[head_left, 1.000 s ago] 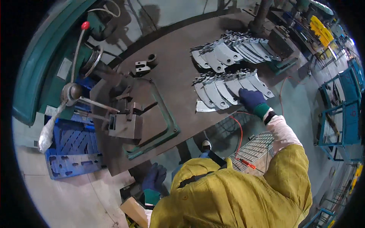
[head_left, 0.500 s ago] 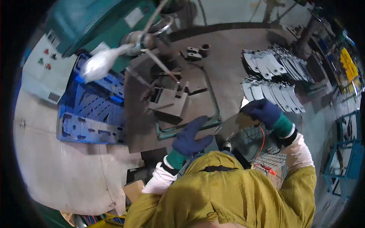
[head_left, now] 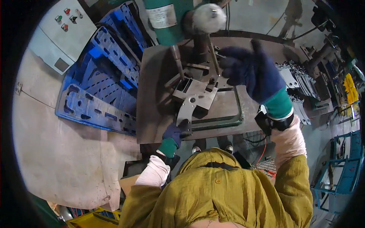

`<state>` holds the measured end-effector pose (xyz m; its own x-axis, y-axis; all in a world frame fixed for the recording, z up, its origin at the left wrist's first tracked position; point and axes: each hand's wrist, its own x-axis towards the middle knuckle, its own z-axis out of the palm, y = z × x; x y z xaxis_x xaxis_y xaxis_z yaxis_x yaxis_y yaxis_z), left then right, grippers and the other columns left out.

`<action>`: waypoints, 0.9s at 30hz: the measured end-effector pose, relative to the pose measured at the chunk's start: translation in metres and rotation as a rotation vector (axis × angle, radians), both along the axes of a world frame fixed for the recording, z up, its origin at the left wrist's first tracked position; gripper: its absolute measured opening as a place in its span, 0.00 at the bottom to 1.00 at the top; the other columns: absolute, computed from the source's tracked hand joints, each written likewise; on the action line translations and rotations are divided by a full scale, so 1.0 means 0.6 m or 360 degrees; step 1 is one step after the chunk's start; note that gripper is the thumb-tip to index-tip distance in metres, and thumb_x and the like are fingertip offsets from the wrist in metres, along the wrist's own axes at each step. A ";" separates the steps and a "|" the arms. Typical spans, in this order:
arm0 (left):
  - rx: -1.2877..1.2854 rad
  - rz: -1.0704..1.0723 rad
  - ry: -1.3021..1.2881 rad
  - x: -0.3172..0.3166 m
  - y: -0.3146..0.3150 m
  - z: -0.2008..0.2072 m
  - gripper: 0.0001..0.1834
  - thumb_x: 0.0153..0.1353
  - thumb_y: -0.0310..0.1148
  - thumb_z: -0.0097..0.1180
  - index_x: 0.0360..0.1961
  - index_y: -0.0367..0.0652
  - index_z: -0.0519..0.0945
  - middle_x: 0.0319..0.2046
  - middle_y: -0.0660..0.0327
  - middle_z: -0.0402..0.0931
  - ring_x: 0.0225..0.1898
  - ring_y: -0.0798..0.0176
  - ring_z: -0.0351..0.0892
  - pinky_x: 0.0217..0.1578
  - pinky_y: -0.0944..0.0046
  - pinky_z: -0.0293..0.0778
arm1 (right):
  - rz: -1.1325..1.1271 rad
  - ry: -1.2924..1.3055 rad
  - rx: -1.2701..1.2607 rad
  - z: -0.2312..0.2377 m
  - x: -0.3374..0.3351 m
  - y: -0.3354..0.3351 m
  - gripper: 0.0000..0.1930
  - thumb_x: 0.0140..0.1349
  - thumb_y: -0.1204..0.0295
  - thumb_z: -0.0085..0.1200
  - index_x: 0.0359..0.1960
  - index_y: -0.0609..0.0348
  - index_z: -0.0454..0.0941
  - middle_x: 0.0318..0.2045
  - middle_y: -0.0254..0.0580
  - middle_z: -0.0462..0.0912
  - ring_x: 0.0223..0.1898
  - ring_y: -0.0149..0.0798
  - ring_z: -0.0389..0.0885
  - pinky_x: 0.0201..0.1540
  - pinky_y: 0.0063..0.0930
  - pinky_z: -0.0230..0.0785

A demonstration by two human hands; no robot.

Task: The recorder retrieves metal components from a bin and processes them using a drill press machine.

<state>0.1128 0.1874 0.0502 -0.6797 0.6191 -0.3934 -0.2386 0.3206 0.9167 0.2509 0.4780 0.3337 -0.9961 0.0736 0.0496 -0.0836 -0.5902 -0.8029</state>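
My left hand (head_left: 173,133), in a dark blue glove with a green cuff, grips the near end of a curved flat metal plate (head_left: 186,109). The plate's far end, with a round hole in it, lies on a steel fixture block (head_left: 203,95). Above the block stands the green head (head_left: 163,22) of what looks like a drill press, its spindle (head_left: 176,59) pointing down. My right hand (head_left: 258,70), gloved alike, is raised right of the block with its fingers apart and holds nothing. Close to its fingertips slants a metal rod (head_left: 213,55) below a white-wrapped knob (head_left: 209,18).
Similar metal plates (head_left: 300,81) lie in rows on the right of the bench (head_left: 152,110). A green frame (head_left: 216,123) surrounds the fixture. To the left are blue plastic pallets (head_left: 97,110) and a control box (head_left: 62,36). A blue rack (head_left: 338,167) stands at the right.
The plate has passed from my right hand to my left, and its far end now lies on the block. My right hand has risen toward the machine. The view has shifted.
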 end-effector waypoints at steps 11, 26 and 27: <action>0.0470 0.0374 -0.0662 -0.076 0.122 0.024 0.16 0.55 0.39 0.69 0.39 0.38 0.83 0.32 0.61 0.82 0.28 0.63 0.81 0.30 0.63 0.78 | 0.0111 0.0244 -0.0425 0.128 -0.088 -0.100 0.27 0.66 0.53 0.51 0.58 0.61 0.71 0.50 0.53 0.79 0.46 0.43 0.82 0.52 0.36 0.78; 0.0077 0.0451 -0.0795 -0.112 0.147 0.019 0.24 0.52 0.53 0.70 0.40 0.48 0.79 0.31 0.58 0.81 0.25 0.55 0.82 0.22 0.60 0.77 | 0.0212 0.0106 -0.0933 0.130 -0.102 -0.095 0.24 0.66 0.59 0.51 0.55 0.68 0.73 0.46 0.51 0.81 0.45 0.41 0.82 0.49 0.32 0.78; 0.0086 0.0432 -0.0788 -0.113 0.145 0.019 0.24 0.52 0.53 0.69 0.40 0.48 0.79 0.31 0.57 0.81 0.26 0.55 0.82 0.22 0.59 0.77 | 0.0228 0.0101 -0.0938 0.127 -0.104 -0.094 0.24 0.67 0.60 0.51 0.55 0.68 0.73 0.46 0.50 0.81 0.45 0.41 0.82 0.49 0.32 0.78</action>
